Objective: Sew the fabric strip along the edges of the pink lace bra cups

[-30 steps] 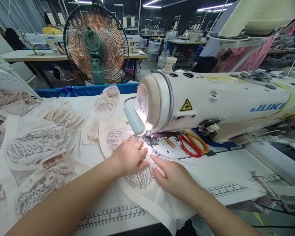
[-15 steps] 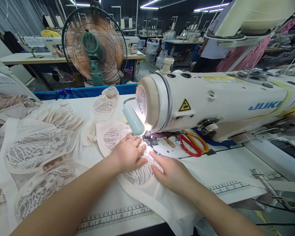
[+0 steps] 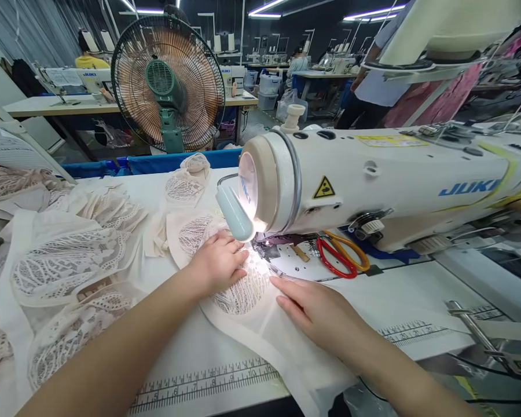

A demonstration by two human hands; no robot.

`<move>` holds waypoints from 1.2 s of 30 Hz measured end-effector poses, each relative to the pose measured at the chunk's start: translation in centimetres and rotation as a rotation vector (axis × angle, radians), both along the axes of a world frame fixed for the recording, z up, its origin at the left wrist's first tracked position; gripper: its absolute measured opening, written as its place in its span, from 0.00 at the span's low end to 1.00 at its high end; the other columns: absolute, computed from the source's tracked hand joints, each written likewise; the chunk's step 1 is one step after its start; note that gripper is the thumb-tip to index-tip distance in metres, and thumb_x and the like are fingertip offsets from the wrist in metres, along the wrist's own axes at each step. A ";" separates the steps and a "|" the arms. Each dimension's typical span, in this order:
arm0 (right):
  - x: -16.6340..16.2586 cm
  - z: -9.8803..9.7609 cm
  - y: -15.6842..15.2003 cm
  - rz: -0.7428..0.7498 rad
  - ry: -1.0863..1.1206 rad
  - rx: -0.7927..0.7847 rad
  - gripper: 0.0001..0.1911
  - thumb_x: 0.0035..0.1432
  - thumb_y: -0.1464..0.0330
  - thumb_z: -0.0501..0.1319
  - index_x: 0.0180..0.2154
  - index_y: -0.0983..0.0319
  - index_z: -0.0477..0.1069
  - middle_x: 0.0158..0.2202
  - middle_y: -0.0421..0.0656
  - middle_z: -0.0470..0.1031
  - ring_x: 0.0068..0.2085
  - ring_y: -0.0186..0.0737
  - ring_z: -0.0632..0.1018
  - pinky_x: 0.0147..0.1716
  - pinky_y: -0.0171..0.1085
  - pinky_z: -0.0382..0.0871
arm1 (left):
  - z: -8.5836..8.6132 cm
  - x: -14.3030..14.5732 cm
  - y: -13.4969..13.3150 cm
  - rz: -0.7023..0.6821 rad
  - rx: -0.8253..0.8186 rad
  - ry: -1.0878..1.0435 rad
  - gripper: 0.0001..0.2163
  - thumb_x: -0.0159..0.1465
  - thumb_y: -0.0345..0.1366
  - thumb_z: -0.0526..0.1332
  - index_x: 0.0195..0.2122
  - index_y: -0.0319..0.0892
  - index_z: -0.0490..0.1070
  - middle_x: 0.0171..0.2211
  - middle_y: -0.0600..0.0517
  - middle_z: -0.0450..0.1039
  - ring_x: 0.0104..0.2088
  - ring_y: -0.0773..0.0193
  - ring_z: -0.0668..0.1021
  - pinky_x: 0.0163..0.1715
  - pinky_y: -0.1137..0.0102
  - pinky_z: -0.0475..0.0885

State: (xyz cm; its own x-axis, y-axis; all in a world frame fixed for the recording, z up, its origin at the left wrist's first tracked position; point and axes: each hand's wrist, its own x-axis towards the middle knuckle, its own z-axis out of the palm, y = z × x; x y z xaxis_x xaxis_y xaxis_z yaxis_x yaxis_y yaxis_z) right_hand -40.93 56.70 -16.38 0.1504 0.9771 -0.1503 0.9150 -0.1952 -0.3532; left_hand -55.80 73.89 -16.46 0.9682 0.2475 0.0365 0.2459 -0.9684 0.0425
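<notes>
A cream lace fabric piece (image 3: 243,295) lies under the head of a white Juki sewing machine (image 3: 373,179), lit by the machine's lamp at the needle (image 3: 257,246). My left hand (image 3: 217,263) lies flat on the lace just left of the needle, fingers stretched out. My right hand (image 3: 316,315) rests flat on the plain cream edge of the same piece, fingers extended toward the needle. Neither hand grips anything.
Several lace pieces (image 3: 65,260) are piled on the white table (image 3: 417,301) at the left. Red and orange scissors (image 3: 341,255) lie on the machine bed. A green standing fan (image 3: 169,81) is behind the table. Other workers sit at distant machines.
The lace piece has slid away from me and leftward under the needle. My left hand moved with it; my right hand shifted slightly right along the plain edge.
</notes>
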 end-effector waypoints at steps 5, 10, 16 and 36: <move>0.5 0.0 -1.0 0.070 0.008 -0.036 0.21 0.61 0.68 0.47 0.54 0.58 0.65 0.38 0.46 0.75 0.39 0.44 0.74 0.35 0.40 0.67 | 1.7 -0.2 -1.7 0.129 0.052 0.123 0.12 0.63 0.38 0.53 0.43 0.42 0.72 0.54 0.45 0.66 0.58 0.49 0.61 0.54 0.50 0.57; 0.3 0.4 -0.9 0.079 -0.029 -0.069 0.21 0.60 0.69 0.47 0.54 0.59 0.64 0.38 0.46 0.74 0.40 0.46 0.74 0.34 0.41 0.66 | 3.3 -0.5 -4.4 0.286 0.037 0.282 0.40 0.45 0.63 0.60 0.53 0.41 0.65 0.61 0.34 0.51 0.59 0.34 0.54 0.48 0.34 0.52; 0.2 0.6 -0.4 0.080 -0.104 -0.075 0.20 0.59 0.70 0.49 0.52 0.58 0.65 0.35 0.45 0.76 0.38 0.45 0.75 0.31 0.38 0.62 | 3.9 -0.1 -4.5 0.370 -0.022 0.500 0.45 0.45 0.57 0.65 0.61 0.43 0.53 0.64 0.38 0.38 0.61 0.33 0.48 0.46 0.32 0.54; -0.7 1.4 2.1 0.099 -0.291 -0.221 0.26 0.58 0.73 0.50 0.58 0.59 0.57 0.27 0.44 0.75 0.28 0.41 0.75 0.19 0.36 0.44 | 4.0 -0.7 0.2 0.483 -0.228 0.378 0.41 0.48 0.49 0.64 0.62 0.50 0.48 0.64 0.44 0.42 0.59 0.41 0.58 0.42 0.59 0.69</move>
